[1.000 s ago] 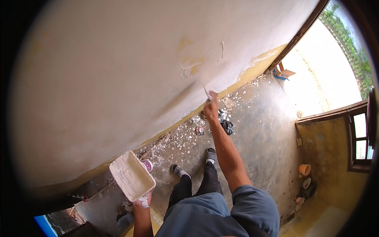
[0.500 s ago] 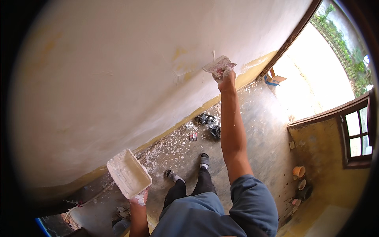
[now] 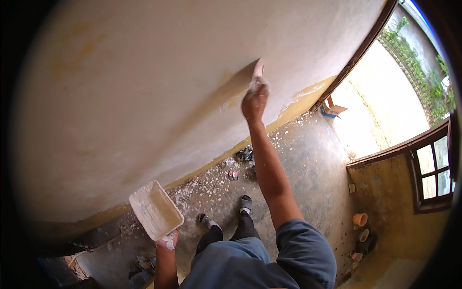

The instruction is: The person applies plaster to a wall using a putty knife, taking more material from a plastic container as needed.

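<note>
My left hand (image 3: 169, 237) grips the near end of a whitish rectangular plastic tub (image 3: 136, 202), whose inside is smeared with pale putty. White residue coats the fingers. Stretched out to the wall, my right hand (image 3: 255, 98) is closed round a putty scraper (image 3: 259, 67). The scraper is seen nearly edge-on, its far end at the wall surface, and the hand partly covers it. The wall (image 3: 159, 91) carries a pale skim coat, with yellowish patches showing through around the scraper.
Putty crumbs (image 3: 192, 185) litter the floor along the wall, beside a crumpled black plastic bag (image 3: 245, 154) and a small dark red packet (image 3: 233, 175). A cardboard box (image 3: 332, 109) stands at the doorway. Pots (image 3: 360, 219) line the right wall, below a window (image 3: 434, 166).
My right hand has moved left, and the scraper has turned from showing its broad face to nearly edge-on against the wall. The tub in my left hand has hardly moved.
</note>
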The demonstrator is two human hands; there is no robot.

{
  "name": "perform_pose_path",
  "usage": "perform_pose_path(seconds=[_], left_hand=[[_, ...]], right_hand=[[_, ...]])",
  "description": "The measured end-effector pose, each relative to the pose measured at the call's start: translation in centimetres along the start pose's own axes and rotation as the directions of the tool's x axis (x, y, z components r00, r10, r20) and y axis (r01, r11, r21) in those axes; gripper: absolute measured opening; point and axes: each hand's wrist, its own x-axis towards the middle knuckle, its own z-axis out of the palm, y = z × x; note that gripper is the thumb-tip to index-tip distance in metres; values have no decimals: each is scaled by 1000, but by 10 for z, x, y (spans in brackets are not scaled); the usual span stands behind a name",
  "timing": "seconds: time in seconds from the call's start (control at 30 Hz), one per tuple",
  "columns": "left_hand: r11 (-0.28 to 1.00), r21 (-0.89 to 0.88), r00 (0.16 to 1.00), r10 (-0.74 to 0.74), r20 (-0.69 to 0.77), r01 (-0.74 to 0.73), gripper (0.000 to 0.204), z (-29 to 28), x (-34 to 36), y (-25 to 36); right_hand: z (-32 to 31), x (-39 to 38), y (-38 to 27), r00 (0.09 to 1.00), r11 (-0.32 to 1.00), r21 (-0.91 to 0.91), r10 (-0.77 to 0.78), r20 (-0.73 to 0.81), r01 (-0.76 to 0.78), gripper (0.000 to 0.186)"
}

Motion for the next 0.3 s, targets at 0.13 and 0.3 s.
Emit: perform_pose_path(seconds=[0.13, 0.3], left_hand=[[1000, 24, 1000, 8, 21, -9, 66, -3, 8, 2], [994, 75, 995, 68, 71, -73, 71, -14, -6, 2]], right_hand=[[13, -97, 84, 938, 965, 115, 196, 286, -237, 35], [0, -62, 116, 183, -193, 505, 778, 601, -841, 24]])
